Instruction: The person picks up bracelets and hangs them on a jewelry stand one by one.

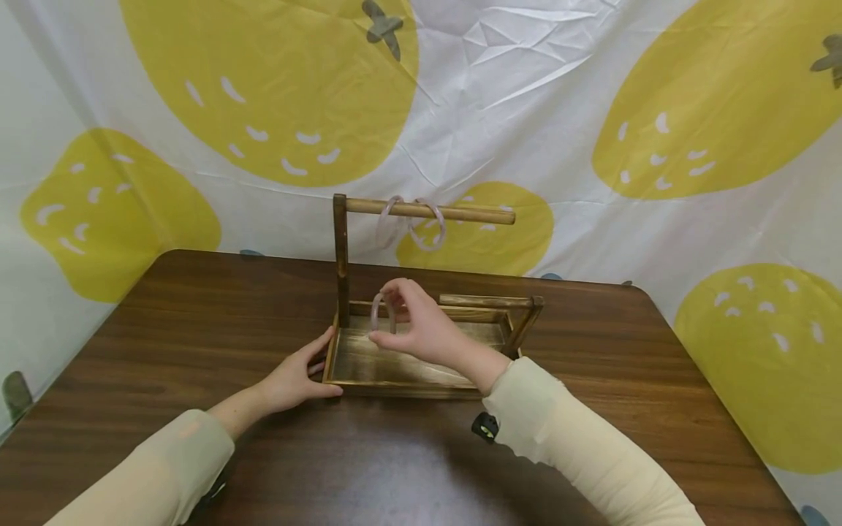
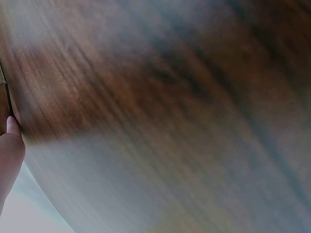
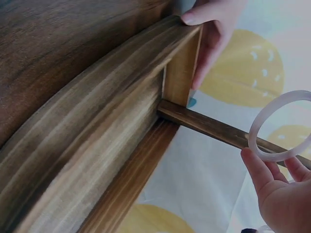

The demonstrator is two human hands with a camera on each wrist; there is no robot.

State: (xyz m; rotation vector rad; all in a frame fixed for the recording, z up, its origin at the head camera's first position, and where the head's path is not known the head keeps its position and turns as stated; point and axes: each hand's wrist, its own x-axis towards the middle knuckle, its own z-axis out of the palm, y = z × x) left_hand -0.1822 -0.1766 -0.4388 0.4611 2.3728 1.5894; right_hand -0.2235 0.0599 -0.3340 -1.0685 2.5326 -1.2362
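Note:
A wooden jewelry stand (image 1: 408,391) has a shallow tray base, a tall post at its left end and an upper bar (image 1: 476,214). My left hand (image 1: 289,378) holds the tray's left end, thumb at the front corner and fingers along the outer side. Between thumb and fingertips, my right hand (image 1: 430,326) pinches a pale, translucent bangle (image 3: 274,157) above the tray. Two similar bangles hang from the upper bar: one bangle (image 1: 381,230) nearer the post, another bangle (image 1: 432,247) to its right. Only part of the left hand (image 2: 10,148) shows in the left wrist view.
A lower, shorter bar (image 1: 487,300) reaches left from a short post (image 1: 522,329) at the tray's right end. Under the stand is a dark brown wooden table (image 1: 230,314). Behind the table hangs a white cloth (image 1: 526,95) printed with yellow lemons.

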